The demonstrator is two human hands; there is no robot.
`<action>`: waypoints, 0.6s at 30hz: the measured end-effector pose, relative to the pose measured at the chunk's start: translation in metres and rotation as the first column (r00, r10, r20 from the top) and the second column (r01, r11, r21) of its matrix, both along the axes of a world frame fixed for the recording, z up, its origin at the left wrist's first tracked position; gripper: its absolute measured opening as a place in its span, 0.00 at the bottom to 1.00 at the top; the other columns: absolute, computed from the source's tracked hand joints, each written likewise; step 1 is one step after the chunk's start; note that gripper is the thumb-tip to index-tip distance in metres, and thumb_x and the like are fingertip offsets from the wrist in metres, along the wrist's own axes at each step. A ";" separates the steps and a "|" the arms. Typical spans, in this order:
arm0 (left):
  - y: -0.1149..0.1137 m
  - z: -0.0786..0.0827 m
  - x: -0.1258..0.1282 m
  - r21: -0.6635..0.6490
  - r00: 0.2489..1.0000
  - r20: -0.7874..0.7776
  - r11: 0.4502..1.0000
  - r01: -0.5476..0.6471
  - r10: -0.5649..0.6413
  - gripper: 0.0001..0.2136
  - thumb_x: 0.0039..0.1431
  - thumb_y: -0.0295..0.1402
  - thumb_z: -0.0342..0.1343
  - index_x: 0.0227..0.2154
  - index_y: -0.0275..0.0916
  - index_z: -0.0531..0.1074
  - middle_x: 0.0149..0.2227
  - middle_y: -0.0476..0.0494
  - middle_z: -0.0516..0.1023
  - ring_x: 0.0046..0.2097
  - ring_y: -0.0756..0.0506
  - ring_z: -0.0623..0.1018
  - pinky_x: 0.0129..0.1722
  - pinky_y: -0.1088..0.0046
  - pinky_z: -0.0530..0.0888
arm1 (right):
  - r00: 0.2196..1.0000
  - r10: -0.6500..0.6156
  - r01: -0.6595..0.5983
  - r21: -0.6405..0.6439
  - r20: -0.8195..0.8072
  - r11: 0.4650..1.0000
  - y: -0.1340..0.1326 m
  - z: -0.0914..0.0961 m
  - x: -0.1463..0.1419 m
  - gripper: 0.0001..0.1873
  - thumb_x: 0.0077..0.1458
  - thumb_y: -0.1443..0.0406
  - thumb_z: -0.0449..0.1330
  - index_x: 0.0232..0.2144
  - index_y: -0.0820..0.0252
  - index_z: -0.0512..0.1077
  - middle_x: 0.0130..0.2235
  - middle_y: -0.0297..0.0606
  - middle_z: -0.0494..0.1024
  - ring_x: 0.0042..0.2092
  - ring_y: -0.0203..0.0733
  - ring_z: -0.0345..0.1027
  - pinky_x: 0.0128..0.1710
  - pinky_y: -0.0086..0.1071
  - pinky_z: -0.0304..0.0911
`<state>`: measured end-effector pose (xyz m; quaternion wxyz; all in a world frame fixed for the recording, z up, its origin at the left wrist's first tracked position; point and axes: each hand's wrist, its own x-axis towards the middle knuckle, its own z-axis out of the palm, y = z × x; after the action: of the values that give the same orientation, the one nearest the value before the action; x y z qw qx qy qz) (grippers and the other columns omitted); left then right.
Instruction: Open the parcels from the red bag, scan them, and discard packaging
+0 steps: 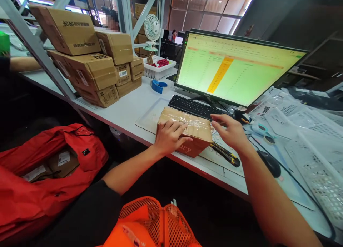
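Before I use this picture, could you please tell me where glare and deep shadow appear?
Head view: glints streak the clear tape on the cardboard box; head view: the monitor glows brightly; head view: deep shadow beneath the table.

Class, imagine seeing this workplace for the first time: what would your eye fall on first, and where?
Probably the glowing yellow-green monitor at upper right, with its slanting orange band. Next, the big red bag at lower left, open with cardboard boxes inside. Then the taped box at the centre, the left hand resting on it and the right hand beside its right end.
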<state>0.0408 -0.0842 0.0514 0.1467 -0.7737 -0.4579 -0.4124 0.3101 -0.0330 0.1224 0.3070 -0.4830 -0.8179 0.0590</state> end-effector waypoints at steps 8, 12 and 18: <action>-0.001 0.008 -0.001 -0.100 1.000 -0.005 0.995 0.015 -0.015 0.18 0.66 0.49 0.61 0.51 0.45 0.80 0.42 0.41 0.83 0.47 0.38 0.75 0.51 0.57 0.62 | 0.922 0.233 -0.170 -0.219 0.309 0.961 0.020 0.038 -0.079 0.23 0.61 0.59 0.69 0.57 0.57 0.77 0.48 0.44 0.73 0.47 0.49 0.73 0.53 0.40 0.69; 0.001 0.011 -0.002 -0.128 1.000 -0.011 0.991 0.026 -0.027 0.18 0.66 0.49 0.61 0.50 0.43 0.80 0.41 0.41 0.82 0.47 0.38 0.74 0.52 0.58 0.61 | 0.805 0.157 -0.092 -0.141 0.572 0.986 0.006 0.048 -0.088 0.21 0.68 0.59 0.62 0.60 0.56 0.75 0.51 0.46 0.75 0.46 0.51 0.74 0.46 0.38 0.67; -0.009 0.008 0.002 -0.116 0.998 0.011 0.991 0.062 -0.061 0.18 0.67 0.49 0.61 0.52 0.43 0.79 0.44 0.41 0.82 0.48 0.38 0.74 0.51 0.57 0.62 | 0.751 -0.168 0.171 0.058 0.639 0.984 0.021 0.055 -0.095 0.17 0.74 0.64 0.48 0.50 0.64 0.76 0.43 0.51 0.80 0.44 0.55 0.75 0.37 0.36 0.60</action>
<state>0.0425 -0.0933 0.0592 0.0870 -0.7933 -0.4575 -0.3923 0.2155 -0.0117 0.1769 0.0127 -0.5468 -0.8261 -0.1359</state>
